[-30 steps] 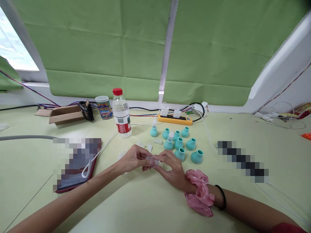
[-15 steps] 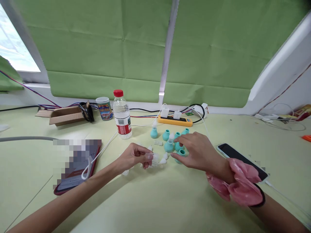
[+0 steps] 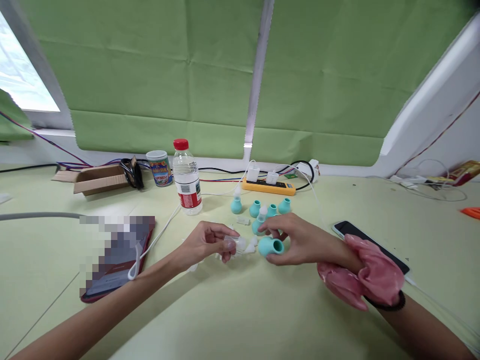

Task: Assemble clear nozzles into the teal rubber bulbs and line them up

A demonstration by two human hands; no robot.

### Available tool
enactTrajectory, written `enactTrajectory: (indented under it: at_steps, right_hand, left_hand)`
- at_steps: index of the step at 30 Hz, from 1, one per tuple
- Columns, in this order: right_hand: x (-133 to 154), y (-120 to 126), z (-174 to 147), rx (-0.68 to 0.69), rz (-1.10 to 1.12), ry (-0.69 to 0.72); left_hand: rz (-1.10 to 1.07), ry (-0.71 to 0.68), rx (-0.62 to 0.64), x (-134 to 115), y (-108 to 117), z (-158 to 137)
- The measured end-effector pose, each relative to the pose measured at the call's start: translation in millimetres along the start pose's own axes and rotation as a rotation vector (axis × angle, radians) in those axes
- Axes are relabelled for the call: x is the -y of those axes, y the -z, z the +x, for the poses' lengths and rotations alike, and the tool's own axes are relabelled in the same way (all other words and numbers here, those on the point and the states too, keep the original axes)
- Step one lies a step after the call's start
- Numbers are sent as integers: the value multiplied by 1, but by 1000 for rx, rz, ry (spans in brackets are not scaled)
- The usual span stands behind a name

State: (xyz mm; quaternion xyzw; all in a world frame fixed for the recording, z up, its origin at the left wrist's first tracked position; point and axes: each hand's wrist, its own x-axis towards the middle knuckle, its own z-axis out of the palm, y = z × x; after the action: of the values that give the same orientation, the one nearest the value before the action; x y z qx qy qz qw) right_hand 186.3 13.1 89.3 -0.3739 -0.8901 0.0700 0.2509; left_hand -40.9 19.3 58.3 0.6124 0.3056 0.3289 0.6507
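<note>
Between the thumb and fingers of my left hand point(image 3: 210, 242) is a small clear plastic tube point(image 3: 238, 243). My right hand point(image 3: 296, 240) has its thumb and fingers around a teal rubber bulb point(image 3: 267, 246), tilted so that its open mouth faces right. Just behind it stands a teal bulb with a clear nozzle point(image 3: 259, 225); the right fingers partly cover it. Farther back are another nozzled bulb point(image 3: 236, 205) and several plain ones, among them an upright bulb point(image 3: 255, 209). Small white tips point(image 3: 250, 246) lie between my hands, and a loose clear piece point(image 3: 243, 220) rests behind them.
A red-capped water bottle point(image 3: 188, 182), a printed paper tub point(image 3: 160, 169) and an open cardboard box point(image 3: 100, 180) stand at the back left. Behind the bulbs is a yellow power strip point(image 3: 268, 188) with cables. Phones lie on either side, a red-edged phone point(image 3: 123, 265) and a white-edged phone point(image 3: 369, 245).
My right hand has closed around the nearest teal bulb and tipped it over, turning its mouth to the right. My left hand still holds the clear tube in nearly the same place.
</note>
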Motion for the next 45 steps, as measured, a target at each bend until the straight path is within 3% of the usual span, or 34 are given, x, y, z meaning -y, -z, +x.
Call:
enactTrajectory:
  at_steps: [3,5,9,14,19,25,31,37,40,43,45]
  right_hand:
    - [12,-2,2,106,280,4]
    - [15,-7,4,48,325,-36]
    - [15,-20,4,-111,139,-55]
    - [18,-27,-1,-179,-43,95]
    - [15,-33,-3,-218,-164,195]
    - [15,-42,-4,-232,-281,147]
    - [22,-44,-2,-150,-1,18]
    - [26,-44,0,7,454,-176]
    - [24,-46,1,129,635,-256]
    - [24,-45,3,286,772,-303]
    - [26,-42,4,297,851,-339]
  left_hand:
    - [0,-33,36,-3,-3,-3]
    - [-23,-61,58,-5,-5,-6]
    - [-61,-77,78,-10,-8,-9]
    - [-33,-86,64,-14,-12,-10]
    - [157,-80,-26,-15,-15,-12]
    - [419,-148,-141,-15,-18,-15]
    - [565,-218,-93,-13,-17,-17]
    - [821,-400,-125,-17,-23,-22]
    - [964,-470,-72,-20,-24,-24]
    - [991,-471,11,-23,-21,-24]
    - [924,-456,-12,-26,-19,-23]
